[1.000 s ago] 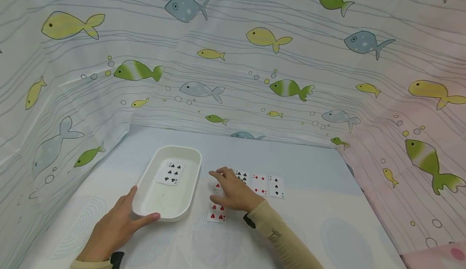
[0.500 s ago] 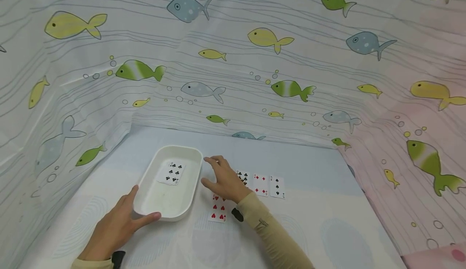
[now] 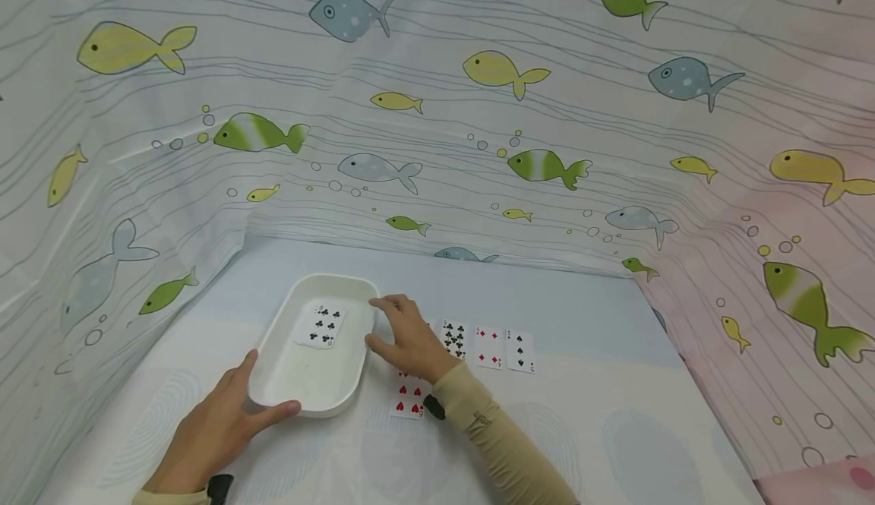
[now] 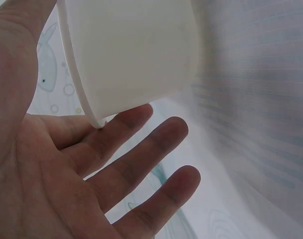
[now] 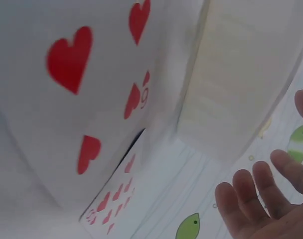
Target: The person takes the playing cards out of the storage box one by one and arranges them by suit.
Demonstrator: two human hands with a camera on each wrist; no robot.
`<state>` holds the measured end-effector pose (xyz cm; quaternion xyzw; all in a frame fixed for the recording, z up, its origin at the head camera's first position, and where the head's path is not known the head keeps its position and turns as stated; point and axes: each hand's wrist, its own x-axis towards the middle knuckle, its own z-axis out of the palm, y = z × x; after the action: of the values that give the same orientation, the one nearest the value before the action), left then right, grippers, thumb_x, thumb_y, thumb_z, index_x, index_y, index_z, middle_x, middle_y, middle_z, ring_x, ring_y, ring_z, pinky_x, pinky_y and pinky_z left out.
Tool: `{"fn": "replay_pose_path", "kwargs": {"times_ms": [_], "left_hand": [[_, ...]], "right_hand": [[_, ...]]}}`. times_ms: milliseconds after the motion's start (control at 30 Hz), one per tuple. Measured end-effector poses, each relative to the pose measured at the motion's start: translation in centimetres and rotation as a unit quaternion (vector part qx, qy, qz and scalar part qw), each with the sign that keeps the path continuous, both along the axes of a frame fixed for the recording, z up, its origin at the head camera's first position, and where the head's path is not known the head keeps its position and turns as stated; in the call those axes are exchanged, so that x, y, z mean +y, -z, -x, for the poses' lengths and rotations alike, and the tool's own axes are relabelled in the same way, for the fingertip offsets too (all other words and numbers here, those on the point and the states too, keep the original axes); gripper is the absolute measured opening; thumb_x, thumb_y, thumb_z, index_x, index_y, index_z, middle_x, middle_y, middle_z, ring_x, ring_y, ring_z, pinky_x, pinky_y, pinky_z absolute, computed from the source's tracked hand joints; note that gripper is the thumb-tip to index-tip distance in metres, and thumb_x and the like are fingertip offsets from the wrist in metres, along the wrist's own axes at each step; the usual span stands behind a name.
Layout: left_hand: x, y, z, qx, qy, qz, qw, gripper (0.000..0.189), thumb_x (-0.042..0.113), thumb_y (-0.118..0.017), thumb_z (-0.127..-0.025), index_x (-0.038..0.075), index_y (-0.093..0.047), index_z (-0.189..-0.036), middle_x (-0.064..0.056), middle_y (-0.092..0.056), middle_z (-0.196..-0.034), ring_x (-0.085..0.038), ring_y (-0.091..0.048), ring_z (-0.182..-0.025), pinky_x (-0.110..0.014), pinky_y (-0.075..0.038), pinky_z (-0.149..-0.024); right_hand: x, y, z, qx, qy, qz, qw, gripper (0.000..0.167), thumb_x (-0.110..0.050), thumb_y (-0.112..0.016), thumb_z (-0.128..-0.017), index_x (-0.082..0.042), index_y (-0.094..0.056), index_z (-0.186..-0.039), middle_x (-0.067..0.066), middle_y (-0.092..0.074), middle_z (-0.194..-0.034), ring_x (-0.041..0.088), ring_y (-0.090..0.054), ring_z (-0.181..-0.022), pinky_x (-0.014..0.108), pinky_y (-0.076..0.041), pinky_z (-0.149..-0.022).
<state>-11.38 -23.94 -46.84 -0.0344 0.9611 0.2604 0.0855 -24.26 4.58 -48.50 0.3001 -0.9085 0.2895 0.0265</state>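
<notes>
A white tray (image 3: 307, 380) stands on the left with a six of clubs (image 3: 326, 327) lying in it, on top of another card or cards. My left hand (image 3: 215, 421) holds the tray's near left corner, thumb at the near end and fingers along the left side. Across from it, my right hand (image 3: 410, 338) has its index finger and thumb at the right rim; in the right wrist view its fingers (image 5: 248, 196) are spread, clear of the tray wall. Below this hand lies a six of hearts (image 3: 409, 399), partly covered; another hearts card (image 5: 109, 206) lies beyond.
In a row right of my right hand lie a clubs card (image 3: 454, 332), a four of diamonds (image 3: 488, 347) and a three of spades (image 3: 520, 351). A fish-patterned curtain (image 3: 437, 133) encloses the back and sides of the pale table (image 3: 581, 429).
My right hand has moved left from over the hearts cards to the tray's right rim, uncovering more of the clubs card. The left hand and tray have stayed put.
</notes>
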Motion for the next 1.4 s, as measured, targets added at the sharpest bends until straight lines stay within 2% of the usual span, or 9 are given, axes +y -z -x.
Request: {"fn": "replay_pose_path", "kwargs": {"times_ms": [233, 500, 733, 867, 933, 1033, 1167, 1267, 1400], "left_hand": [[-0.1, 0.0, 0.1, -0.016, -0.007, 0.001, 0.9998, 0.137, 0.083, -0.063, -0.076, -0.006, -0.002, -0.159, -0.038, -0.029, -0.148, -0.055, -0.044, -0.125, -0.072, -0.041, -0.092], [-0.1, 0.1, -0.1, -0.004, 0.001, 0.004, 1.0000, 0.135, 0.084, -0.062, -0.076, -0.006, -0.004, -0.159, -0.037, -0.030, -0.148, -0.055, -0.045, -0.124, -0.071, -0.042, -0.090], [-0.1, 0.0, 0.1, -0.013, -0.002, 0.008, 0.9999, 0.136, 0.084, -0.062, -0.076, -0.006, -0.003, -0.159, -0.038, -0.029, -0.148, -0.054, -0.046, -0.122, -0.070, -0.043, -0.089], [-0.1, 0.0, 0.2, -0.014, -0.001, 0.007, 0.9999, 0.135, 0.083, -0.062, -0.076, -0.006, -0.004, -0.159, -0.038, -0.030, -0.147, -0.054, -0.047, -0.121, -0.069, -0.044, -0.088], [-0.1, 0.1, 0.2, -0.016, 0.001, 0.006, 0.9998, 0.134, 0.083, -0.062, -0.077, -0.006, -0.003, -0.159, -0.039, -0.030, -0.147, -0.054, -0.047, -0.121, -0.069, -0.044, -0.088], [-0.1, 0.1, 0.2, -0.017, 0.002, 0.006, 0.9998, 0.134, 0.082, -0.062, -0.078, -0.006, -0.003, -0.159, -0.039, -0.030, -0.147, -0.055, -0.046, -0.122, -0.069, -0.044, -0.088], [-0.1, 0.1, 0.2, -0.013, 0.004, 0.006, 0.9999, 0.133, 0.082, -0.062, -0.078, -0.007, -0.004, -0.159, -0.038, -0.030, -0.148, -0.055, -0.045, -0.124, -0.069, -0.043, -0.089], [-0.1, 0.1, 0.3, -0.010, 0.006, 0.007, 0.9999, 0.132, 0.082, -0.062, -0.079, -0.007, -0.005, -0.159, -0.038, -0.031, -0.148, -0.055, -0.045, -0.124, -0.069, -0.043, -0.088], [-0.2, 0.1, 0.3, -0.007, 0.007, 0.010, 0.9999, 0.132, 0.082, -0.062, -0.079, -0.007, -0.006, -0.159, -0.038, -0.032, -0.147, -0.055, -0.047, -0.123, -0.068, -0.044, -0.087]], "right_hand": [[-1.5, -0.7, 0.5, 0.014, -0.037, 0.019, 0.9990, 0.059, -0.035, -0.062, -0.101, -0.020, -0.042, -0.154, 0.006, -0.041, -0.149, 0.018, -0.040, -0.137, 0.032, -0.042, -0.109], [-3.7, -1.6, 1.7, 0.014, -0.064, 0.014, 0.9978, 0.060, -0.031, -0.063, -0.101, -0.015, -0.041, -0.154, 0.009, -0.040, -0.151, 0.018, -0.040, -0.140, 0.028, -0.037, -0.112], [-5.6, -1.3, 2.8, -0.060, -0.064, 0.066, 0.9939, 0.065, -0.029, -0.065, -0.100, -0.016, -0.036, -0.156, 0.008, -0.036, -0.153, 0.025, -0.052, -0.130, 0.019, -0.046, -0.098], [-6.6, -1.2, 3.5, -0.083, -0.050, 0.062, 0.9934, 0.068, -0.032, -0.066, -0.098, -0.017, -0.036, -0.157, 0.007, -0.037, -0.153, 0.021, -0.053, -0.129, 0.019, -0.048, -0.093], [-7.0, -0.9, 3.9, -0.083, -0.045, 0.046, 0.9945, 0.069, -0.033, -0.066, -0.098, -0.017, -0.036, -0.157, 0.007, -0.037, -0.154, 0.017, -0.053, -0.127, 0.020, -0.049, -0.094], [-7.5, -0.5, 4.3, -0.068, -0.038, 0.011, 0.9969, 0.070, -0.033, -0.068, -0.097, -0.017, -0.036, -0.157, 0.008, -0.039, -0.154, 0.017, -0.049, -0.132, 0.024, -0.046, -0.101], [-8.0, 0.1, 4.7, -0.027, -0.029, -0.059, 0.9975, 0.072, -0.040, -0.068, -0.095, -0.019, -0.037, -0.157, 0.007, -0.040, -0.155, 0.019, -0.041, -0.141, 0.029, -0.040, -0.110], [-8.4, 0.4, 4.7, 0.007, -0.016, -0.124, 0.9921, 0.075, -0.049, -0.069, -0.094, -0.020, -0.039, -0.156, 0.005, -0.042, -0.154, 0.018, -0.042, -0.141, 0.029, -0.039, -0.111], [-9.1, 0.8, 4.8, 0.042, -0.002, -0.211, 0.9767, 0.084, -0.064, -0.066, -0.090, -0.021, -0.039, -0.157, 0.002, -0.044, -0.153, 0.017, -0.041, -0.141, 0.031, -0.035, -0.114]]}}
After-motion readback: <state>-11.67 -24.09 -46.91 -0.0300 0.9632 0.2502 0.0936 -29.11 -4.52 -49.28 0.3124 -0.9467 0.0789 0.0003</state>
